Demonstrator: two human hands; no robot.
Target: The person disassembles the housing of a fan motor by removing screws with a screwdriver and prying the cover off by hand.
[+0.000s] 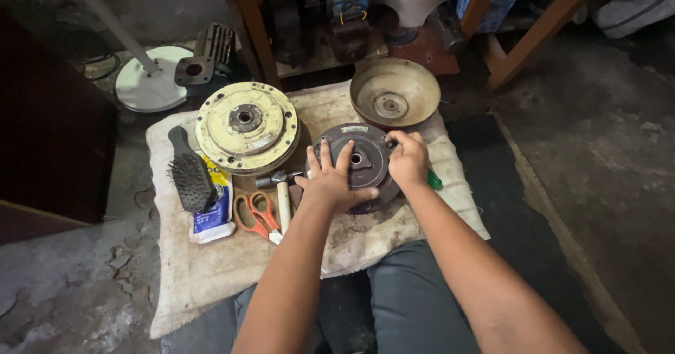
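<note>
You are working on the dark round motor part (360, 165), which lies flat on the pale cloth (211, 269) on the floor, a little right of the centre of the frame. I judge that you are in the step of steadying this disc with one hand while the other hand works at its upper right edge, perhaps at a small screw or fastener there; the view is too dim and the spot is covered by your fingers, so I cannot say what exactly it is.

Your left hand (330, 182) lies on the left half of the disc with the palm down. Its fingers (325, 156) are spread and released, pressing on the surface, not gripping anything. Your right hand (408, 161) sits on the upper right rim of the disc with the fingers curled in, clenched around something small at the edge. A green handle (435, 180) shows just under this hand, touching or almost touching the wrist side; I cannot tell if you hold it. Both forearms come up from the bottom of the frame and meet over the disc.

For the next move, I think you need firm pressure from the left palm so the disc does not turn, and a careful, small motion from the right fingers.

Near it are a cream round housing (247, 125) in the upper left, a metal bowl-shaped cover (395, 90) above, and a hammer (283, 199), orange scissors (256, 213) and a black brush (190, 175) to the left.
</note>
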